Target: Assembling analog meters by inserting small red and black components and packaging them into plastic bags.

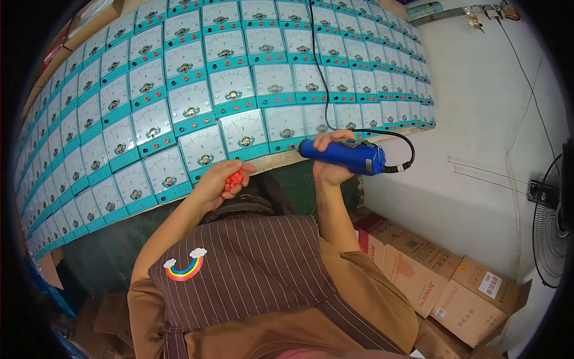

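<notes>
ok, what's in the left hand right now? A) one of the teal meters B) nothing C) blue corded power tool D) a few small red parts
D: the left hand cups a small cluster of red parts just below the rows of teal panel meters, while the blue corded power tool sits in the right hand.

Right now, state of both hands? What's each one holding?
Left hand: cupped closed around a bunch of small red caps.
Right hand: closed on the blue electric screwdriver, its tip at the panel meters.
</notes>
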A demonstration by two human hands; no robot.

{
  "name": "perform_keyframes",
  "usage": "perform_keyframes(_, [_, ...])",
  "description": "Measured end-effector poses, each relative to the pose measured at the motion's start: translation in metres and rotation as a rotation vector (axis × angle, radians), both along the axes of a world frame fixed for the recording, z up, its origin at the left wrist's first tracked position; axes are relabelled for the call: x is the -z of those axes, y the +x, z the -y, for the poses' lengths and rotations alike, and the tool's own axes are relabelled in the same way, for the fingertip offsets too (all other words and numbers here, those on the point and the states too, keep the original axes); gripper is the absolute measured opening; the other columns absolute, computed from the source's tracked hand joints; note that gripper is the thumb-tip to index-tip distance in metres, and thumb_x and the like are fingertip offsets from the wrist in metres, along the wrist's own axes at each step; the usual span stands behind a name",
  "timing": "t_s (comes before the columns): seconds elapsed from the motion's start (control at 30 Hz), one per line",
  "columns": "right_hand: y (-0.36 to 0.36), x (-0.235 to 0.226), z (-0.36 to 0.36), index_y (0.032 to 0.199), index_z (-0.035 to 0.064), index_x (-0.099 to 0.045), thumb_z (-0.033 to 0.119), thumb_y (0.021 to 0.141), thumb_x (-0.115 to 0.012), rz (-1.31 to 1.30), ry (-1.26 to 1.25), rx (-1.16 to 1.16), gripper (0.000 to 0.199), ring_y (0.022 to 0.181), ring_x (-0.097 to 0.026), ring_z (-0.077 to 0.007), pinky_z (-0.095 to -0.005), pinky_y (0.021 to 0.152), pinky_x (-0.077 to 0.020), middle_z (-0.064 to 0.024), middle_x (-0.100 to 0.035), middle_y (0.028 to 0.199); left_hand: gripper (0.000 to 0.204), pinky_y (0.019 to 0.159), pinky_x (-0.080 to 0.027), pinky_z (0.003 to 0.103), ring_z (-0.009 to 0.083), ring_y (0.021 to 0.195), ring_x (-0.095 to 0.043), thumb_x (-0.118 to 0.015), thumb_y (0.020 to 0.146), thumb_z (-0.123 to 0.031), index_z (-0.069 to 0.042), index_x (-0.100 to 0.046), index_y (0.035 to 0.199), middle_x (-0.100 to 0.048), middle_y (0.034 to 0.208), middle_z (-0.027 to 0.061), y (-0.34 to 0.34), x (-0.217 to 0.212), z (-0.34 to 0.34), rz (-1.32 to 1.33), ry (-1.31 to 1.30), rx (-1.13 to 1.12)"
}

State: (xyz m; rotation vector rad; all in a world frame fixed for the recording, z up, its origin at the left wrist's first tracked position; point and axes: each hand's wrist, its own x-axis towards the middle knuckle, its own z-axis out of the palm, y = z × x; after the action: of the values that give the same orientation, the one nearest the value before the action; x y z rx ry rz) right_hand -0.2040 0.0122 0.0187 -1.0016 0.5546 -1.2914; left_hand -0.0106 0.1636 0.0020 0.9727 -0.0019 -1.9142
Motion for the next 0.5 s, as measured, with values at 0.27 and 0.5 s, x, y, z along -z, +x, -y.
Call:
perform_keyframes(0.27, [0.016, 0.004, -0.021, 0.084, 0.0036, -0.049, 0.06, 0.085, -0.033, -0.119, -0.119, -0.152, 0.059, 0.058, -0.053, -0.0194, -0.0306, 0.059, -0.0438, -0.0116, -0.056, 0.065, 0.025, 0.035, -0.024, 0.016, 0.0043, 0.045, -0.038, -0.045, 0.094, -0.021, 0.001, -0.056, 0.099, -0.05, 0.068, 0.0029, -0.001, 0.007, -0.002, 0.015, -0.051, -0.025])
perform_keyframes(0.5, [-0.01, -0.009, 0.01, 0.089, 0.0069, -0.054, 0.048, 0.086, -0.034, 0.134, 0.105, 0.042, 0.045, 0.06, -0.05, -0.021, -0.0355, 0.067, -0.0413, -0.009, -0.052, 0.062, 0.02, 0.036, -0.025, 0.015, 0.0038, 0.046, -0.038, -0.049, 0.092, -0.018, 0.0, -0.053, 0.1, -0.051, 0.071, 0.0034, 0.0, 0.019, -0.01, -0.038, -0.034, -0.096])
